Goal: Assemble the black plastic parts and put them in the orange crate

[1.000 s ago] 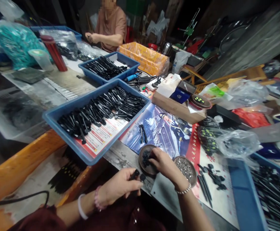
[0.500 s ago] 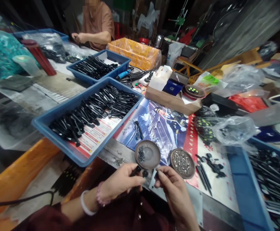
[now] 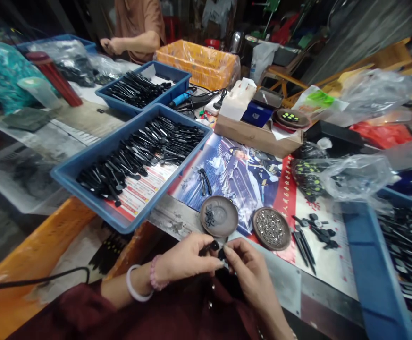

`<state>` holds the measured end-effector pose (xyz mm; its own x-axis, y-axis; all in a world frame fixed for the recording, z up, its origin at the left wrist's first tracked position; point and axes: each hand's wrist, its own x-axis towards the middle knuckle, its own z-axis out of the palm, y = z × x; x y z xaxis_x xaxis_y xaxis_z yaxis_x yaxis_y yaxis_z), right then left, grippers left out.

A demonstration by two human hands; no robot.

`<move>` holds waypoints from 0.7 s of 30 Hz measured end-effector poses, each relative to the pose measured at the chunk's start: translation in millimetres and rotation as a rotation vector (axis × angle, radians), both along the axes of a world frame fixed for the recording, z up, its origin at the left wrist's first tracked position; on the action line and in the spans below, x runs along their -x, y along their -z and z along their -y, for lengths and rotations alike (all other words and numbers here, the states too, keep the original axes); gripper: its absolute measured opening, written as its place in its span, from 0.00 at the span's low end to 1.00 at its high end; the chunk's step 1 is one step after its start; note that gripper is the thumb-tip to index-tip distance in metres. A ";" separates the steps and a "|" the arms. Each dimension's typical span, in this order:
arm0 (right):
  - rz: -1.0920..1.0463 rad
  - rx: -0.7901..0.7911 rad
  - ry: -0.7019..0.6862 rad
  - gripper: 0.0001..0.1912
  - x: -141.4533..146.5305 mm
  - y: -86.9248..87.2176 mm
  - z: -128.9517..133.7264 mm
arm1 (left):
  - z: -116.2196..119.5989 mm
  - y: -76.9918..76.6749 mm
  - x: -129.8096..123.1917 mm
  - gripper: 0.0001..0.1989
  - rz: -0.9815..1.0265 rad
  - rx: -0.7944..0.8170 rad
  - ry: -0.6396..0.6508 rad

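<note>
My left hand (image 3: 188,259), with a pink beaded bracelet and a white bangle on its wrist, is closed around a black plastic piece (image 3: 211,246) whose end sticks out above the thumb. Close against it, my right hand (image 3: 250,267) pinches at a small black part (image 3: 222,255) between thumb and fingertips. The fingers partly hide both pieces. Just beyond the hands sits a round brown dish (image 3: 227,219) with small dark bits in it. To its right, another brown dish (image 3: 279,247) holds many small shiny metal pieces.
A blue tray (image 3: 96,219) of black slender parts lies at left, with a second blue tray (image 3: 188,86) behind it. Loose black parts (image 3: 321,231) lie right of the dishes. Another blue bin (image 3: 372,269) stands far right. Across the table is a person (image 3: 142,28).
My right hand has moved left, bringing its small black part up to the piece in my left hand. The whole view has shifted slightly.
</note>
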<state>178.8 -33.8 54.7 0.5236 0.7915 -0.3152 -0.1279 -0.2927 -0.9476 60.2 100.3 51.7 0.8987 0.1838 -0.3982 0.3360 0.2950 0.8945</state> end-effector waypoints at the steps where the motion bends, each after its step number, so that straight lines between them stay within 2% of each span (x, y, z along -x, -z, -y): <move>1: -0.009 0.008 -0.011 0.21 0.3 -1.0 0.1 | -0.6 1.1 0.3 0.07 0.006 0.011 0.016; 7: -0.145 0.023 0.000 0.23 3.3 1.6 1.3 | -4.2 2.7 3.7 0.16 0.050 -0.017 0.073; 10: -0.166 0.019 0.022 0.22 6.2 4.1 0.1 | -4.2 -1.0 6.2 0.16 0.041 -0.130 0.073; 12: -0.168 0.019 0.029 0.22 7.8 4.7 -1.2 | -3.6 -2.1 7.2 0.14 0.034 -0.143 0.082; 21: -0.286 0.007 0.073 0.21 13.7 8.5 -6.7 | -3.3 3.7 3.6 0.16 -0.029 0.213 -0.033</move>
<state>165.1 -27.1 46.1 0.4677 0.7525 -0.4636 -0.4106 -0.2795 -0.8679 56.6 103.6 47.9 0.8812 0.1218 -0.4567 0.3477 0.4876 0.8009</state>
